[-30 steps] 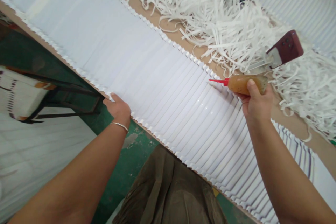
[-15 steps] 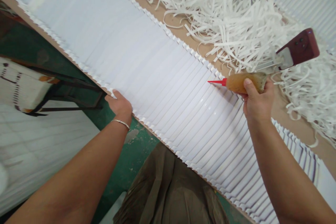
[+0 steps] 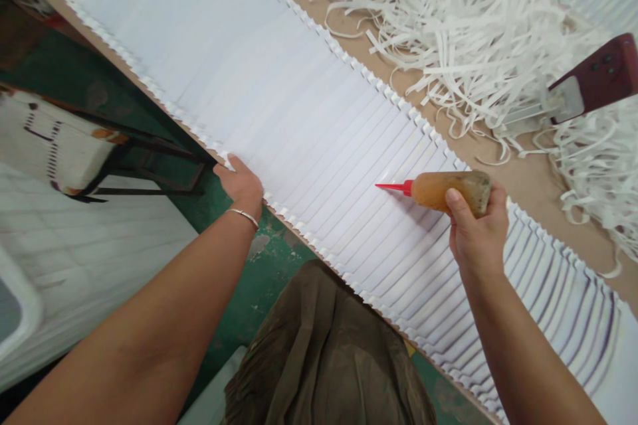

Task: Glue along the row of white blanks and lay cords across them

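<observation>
Moving inward from far edge: right hand (image 3: 477, 234), gripping amber bottle (image 3: 441, 190) above overlapped white sheets (image 3: 319, 159), apparently dispensing. Left hand (image 3: 242, 182): touching near edge, grip unclear. Next: seemingly needing steady nozzle (image 3: 396, 186).

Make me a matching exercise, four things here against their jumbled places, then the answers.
1. Red-nozzled amber squeeze bottle
2. Dark red rectangular phone
3. Thin silver metal bangle
4. Heap of loose white paper-like strips

A. Around the wrist of the left hand
B. Lying on the brown tabletop
C. Gripped in the right hand
D. Held by a pale grey clamp

Pairs: 1-C; 2-D; 3-A; 4-B
</observation>
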A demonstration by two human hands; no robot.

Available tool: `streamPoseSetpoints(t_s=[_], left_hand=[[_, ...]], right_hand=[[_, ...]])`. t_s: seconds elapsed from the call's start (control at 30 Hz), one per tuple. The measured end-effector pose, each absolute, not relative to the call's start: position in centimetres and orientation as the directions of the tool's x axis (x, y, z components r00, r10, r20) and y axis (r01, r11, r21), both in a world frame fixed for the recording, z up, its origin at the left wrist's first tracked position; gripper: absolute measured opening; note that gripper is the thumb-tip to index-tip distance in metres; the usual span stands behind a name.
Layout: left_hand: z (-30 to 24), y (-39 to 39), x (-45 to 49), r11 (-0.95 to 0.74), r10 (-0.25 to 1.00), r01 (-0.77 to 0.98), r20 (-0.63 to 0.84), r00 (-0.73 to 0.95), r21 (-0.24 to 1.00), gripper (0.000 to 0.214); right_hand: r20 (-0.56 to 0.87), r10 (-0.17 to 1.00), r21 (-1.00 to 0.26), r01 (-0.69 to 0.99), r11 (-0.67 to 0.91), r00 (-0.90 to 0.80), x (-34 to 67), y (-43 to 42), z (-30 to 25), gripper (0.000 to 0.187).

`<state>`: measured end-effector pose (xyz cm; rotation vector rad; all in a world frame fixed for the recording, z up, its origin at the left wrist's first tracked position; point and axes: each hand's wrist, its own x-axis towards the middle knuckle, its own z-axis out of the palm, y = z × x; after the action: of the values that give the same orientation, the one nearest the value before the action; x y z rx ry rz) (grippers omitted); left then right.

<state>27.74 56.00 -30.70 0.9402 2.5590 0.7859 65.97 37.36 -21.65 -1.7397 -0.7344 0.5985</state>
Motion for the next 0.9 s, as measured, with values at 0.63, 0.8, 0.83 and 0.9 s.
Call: streamPoseSetpoints(t_s=[0.63, 0.8, 0.83, 0.9], left_hand=[[-30.5, 55.8, 27.9, 0.628, 0.677, 0.496, -0.107, -0.728, 0.600, 0.018], [-30.7, 55.9, 27.7, 0.639, 0.689, 0.534, -0.103, -0.717, 0.555, 0.024], [-30.7, 55.9, 27.7, 0.641, 0.689, 0.537, -0.102, -0.718, 0.548, 0.025], [-30.7, 55.8, 27.8, 0.645, 0.690, 0.547, -0.101, -0.716, 0.533, 0.024]], right_hand=[[-0.102, 0.892, -0.888, 0.363, -0.281, 0.441, 57.0, 30.8, -19.9, 0.073], [0.069, 0.963, -0.922, 0.385, -0.038, 0.260, 57.4, 30.5, -19.9, 0.085], [0.131, 0.965, -0.923, 0.384, 0.034, 0.229, 57.8, 30.7, -19.7, 0.087], [0.244, 0.943, -0.905, 0.402, 0.138, 0.227, 59.1, 31.5, -19.2, 0.085]])
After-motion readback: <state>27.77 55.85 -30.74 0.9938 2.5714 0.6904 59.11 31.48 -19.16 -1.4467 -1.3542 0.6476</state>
